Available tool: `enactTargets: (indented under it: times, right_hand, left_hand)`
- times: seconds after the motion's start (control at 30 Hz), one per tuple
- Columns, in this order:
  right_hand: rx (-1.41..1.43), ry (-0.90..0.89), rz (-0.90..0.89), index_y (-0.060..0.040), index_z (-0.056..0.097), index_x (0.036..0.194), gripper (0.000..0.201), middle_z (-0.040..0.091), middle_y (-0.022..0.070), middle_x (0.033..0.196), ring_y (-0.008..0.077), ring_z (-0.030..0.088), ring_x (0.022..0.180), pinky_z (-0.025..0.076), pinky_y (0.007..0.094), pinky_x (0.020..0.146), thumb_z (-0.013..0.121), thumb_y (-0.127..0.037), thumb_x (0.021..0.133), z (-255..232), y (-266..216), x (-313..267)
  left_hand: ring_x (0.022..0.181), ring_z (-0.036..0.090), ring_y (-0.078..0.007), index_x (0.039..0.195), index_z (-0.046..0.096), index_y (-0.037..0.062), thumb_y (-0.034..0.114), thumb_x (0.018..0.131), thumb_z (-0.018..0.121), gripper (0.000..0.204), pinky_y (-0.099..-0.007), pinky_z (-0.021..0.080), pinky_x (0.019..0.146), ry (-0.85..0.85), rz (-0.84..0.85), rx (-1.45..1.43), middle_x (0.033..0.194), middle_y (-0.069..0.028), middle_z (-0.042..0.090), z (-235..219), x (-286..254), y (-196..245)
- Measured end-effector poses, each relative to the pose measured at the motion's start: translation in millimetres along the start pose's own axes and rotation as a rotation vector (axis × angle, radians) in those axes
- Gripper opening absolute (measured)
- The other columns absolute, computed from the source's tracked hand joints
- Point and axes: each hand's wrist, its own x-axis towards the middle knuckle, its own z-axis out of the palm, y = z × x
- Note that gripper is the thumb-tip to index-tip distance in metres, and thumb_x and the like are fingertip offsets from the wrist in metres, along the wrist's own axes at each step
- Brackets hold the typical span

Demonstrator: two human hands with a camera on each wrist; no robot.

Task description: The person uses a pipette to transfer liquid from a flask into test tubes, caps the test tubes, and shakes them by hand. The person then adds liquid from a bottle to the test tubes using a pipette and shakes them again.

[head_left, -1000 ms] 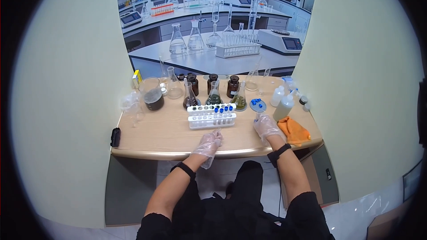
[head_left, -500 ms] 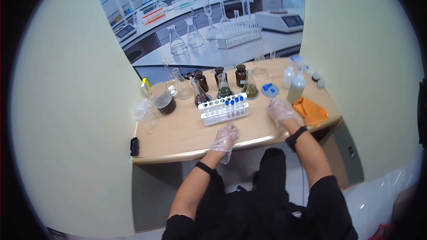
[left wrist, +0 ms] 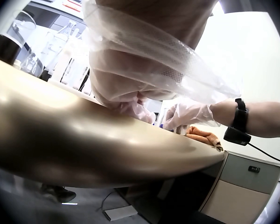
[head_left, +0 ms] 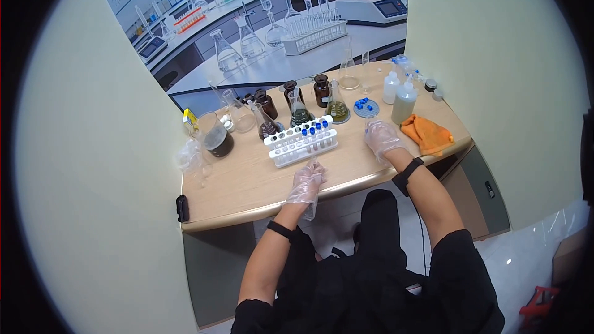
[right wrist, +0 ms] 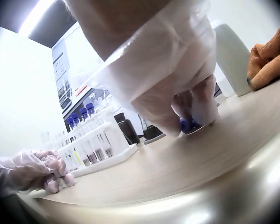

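Note:
My left hand (head_left: 308, 180), in a clear plastic glove, is near the table's front edge, before the white test tube rack (head_left: 284, 159). Its fingers (right wrist: 51, 163) are curled, and a short clear piece like a test tube's end shows between the fingertips. My gloved right hand (head_left: 382, 139) reaches down by the near edge of a round dish (head_left: 374, 112) of blue caps (head_left: 363, 104). Blue shows between its fingers and thumb in the right wrist view; I cannot tell whether they pinch a cap. Several blue-capped tubes (right wrist: 83, 113) stand in the rack's right part.
Flasks with dark, green and yellowish liquid (head_left: 337, 110) stand behind the rack, brown bottles (head_left: 322, 89) further back. An orange cloth (head_left: 427, 135) and a plastic bottle (head_left: 404, 104) lie to the right. A beaker of dark liquid (head_left: 218, 142) stands left.
The head view has shifted and tilted, so the table appears turned. Both hands keep nearly the same places relative to the rack and the dish.

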Motion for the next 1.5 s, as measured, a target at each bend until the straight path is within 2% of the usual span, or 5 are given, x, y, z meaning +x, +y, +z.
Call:
enactTargets:
  times: [0.33,0.4,0.7,0.77,1.5]
  right_hand:
    - [-0.014,0.068,-0.07,-0.0047,0.078,0.099,0.028,0.077,0.0217,0.103,0.0356,0.075,0.101,0.058,0.0454,0.091,0.053,-0.019,0.098,-7.5,1.2,0.1]
    - [-0.005,-0.108,-0.038,-0.0027,0.072,0.109,0.03,0.074,0.025,0.113,0.0397,0.07,0.109,0.054,0.047,0.098,0.054,-0.023,0.099,-16.4,-0.8,4.8]
    - [0.027,-0.112,0.01,-0.0025,0.073,0.111,0.033,0.073,0.0264,0.114,0.0404,0.071,0.111,0.055,0.0471,0.098,0.055,-0.027,0.1,-29.4,-13.8,-1.5]
    - [0.011,-0.136,0.014,-0.0022,0.073,0.112,0.033,0.073,0.0263,0.114,0.0401,0.071,0.111,0.055,0.0471,0.099,0.054,-0.027,0.1,-31.2,-16.6,-2.2]
    - [-0.075,-0.114,-0.008,-0.0001,0.079,0.103,0.039,0.076,0.0245,0.107,0.0397,0.073,0.105,0.056,0.0466,0.098,0.048,-0.024,0.1,-30.5,-27.4,4.4]
  left_hand:
    - [0.097,0.064,-0.0101,0.103,0.064,0.0074,0.008,0.104,0.064,0.002,-0.0275,0.058,0.075,-0.078,-0.002,-0.115,0.095,0.0024,0.058,1.1,-2.7,-1.4]
    - [0.095,0.063,-0.0095,0.098,0.063,0.0091,0.007,0.103,0.063,0.005,-0.0275,0.058,0.077,-0.095,-0.028,-0.322,0.093,0.0035,0.058,1.7,-1.5,-5.4]
    - [0.08,0.055,-0.0062,0.098,0.062,0.0055,0.008,0.103,0.059,0.006,-0.0253,0.051,0.07,-0.02,-0.095,-0.228,0.088,0.0031,0.056,7.3,0.7,2.2]
    - [0.088,0.065,-0.0097,0.118,0.065,0.0012,0.01,0.105,0.065,0.016,-0.027,0.06,0.074,-0.051,-0.019,-0.143,0.1,-0.0024,0.064,5.1,11.5,-14.3]
    - [0.078,0.057,-0.0093,0.105,0.063,0.0022,0.016,0.107,0.052,0.017,-0.0281,0.055,0.076,-0.086,0.055,-0.11,0.087,0.0005,0.058,6.7,14.0,-13.3]
